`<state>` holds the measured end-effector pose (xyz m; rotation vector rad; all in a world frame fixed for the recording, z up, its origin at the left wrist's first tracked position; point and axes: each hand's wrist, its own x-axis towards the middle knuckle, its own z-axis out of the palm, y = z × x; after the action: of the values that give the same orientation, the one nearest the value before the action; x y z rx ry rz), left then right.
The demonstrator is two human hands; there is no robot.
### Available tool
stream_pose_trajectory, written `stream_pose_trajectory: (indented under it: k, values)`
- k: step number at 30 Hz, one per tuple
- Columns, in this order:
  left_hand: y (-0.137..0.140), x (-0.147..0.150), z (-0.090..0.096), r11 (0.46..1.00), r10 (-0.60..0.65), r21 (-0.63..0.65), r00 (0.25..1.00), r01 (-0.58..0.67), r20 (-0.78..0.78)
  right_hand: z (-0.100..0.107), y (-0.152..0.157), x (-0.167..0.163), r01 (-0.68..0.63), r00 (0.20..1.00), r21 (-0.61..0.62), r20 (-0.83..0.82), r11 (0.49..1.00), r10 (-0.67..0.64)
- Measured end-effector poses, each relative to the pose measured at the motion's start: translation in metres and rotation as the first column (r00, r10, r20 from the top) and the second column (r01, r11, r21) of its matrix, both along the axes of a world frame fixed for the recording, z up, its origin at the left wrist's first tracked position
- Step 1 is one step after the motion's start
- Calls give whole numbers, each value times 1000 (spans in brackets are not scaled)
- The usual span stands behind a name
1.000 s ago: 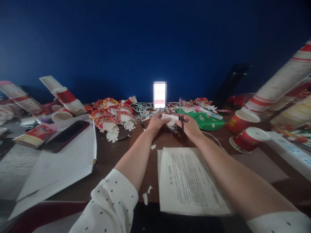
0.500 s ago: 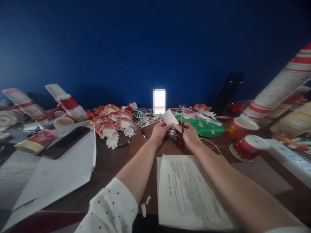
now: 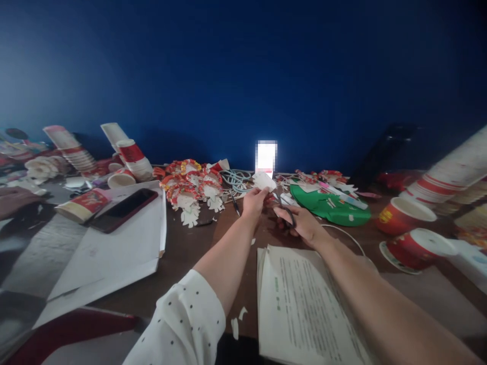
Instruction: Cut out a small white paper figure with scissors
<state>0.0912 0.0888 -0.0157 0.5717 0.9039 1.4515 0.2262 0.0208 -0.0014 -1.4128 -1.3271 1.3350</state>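
My left hand (image 3: pixel 254 203) pinches a small piece of white paper (image 3: pixel 264 180) between thumb and fingers, holding it up over the table. In my right hand (image 3: pixel 300 223) is a pair of scissors (image 3: pixel 289 217), fingers wrapped round the dark handles and blades pointing away toward the paper. The blades stand a little apart from the paper's right side. Beneath the forearms lies a stack of printed sheets (image 3: pixel 300 304). Several red and white paper cutouts (image 3: pixel 190 190) are heaped left of my left hand, with a pen (image 3: pixel 235 204) beside them.
A green sheet (image 3: pixel 327 205) with scraps and a marker lies right of my hands. Red paper cups (image 3: pixel 409 215) stand further right, near a long cup stack (image 3: pixel 449 167). A phone (image 3: pixel 124 210) rests on white board (image 3: pixel 114 263) at left. Another person's hand (image 3: pixel 19 203) shows at far left.
The view has turned left, so the table things sit further right. My right hand with the scissors has drawn back from the paper, and the hands are further apart.
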Motion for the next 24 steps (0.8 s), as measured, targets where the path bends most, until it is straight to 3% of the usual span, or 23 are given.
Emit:
stream_pose_trajectory:
  k: [7,15,24]
  values:
    - [2,0,-4,994,-47,89,996,55,-81,3,0,1,-44,999,94,36,995,41]
    - [2,1,-6,989,-61,121,987,79,-149,6,2,2,-1,999,130,45,991,-5]
    - [0,0,-3,990,-69,115,989,84,-131,3,5,7,-38,996,185,90,982,21]
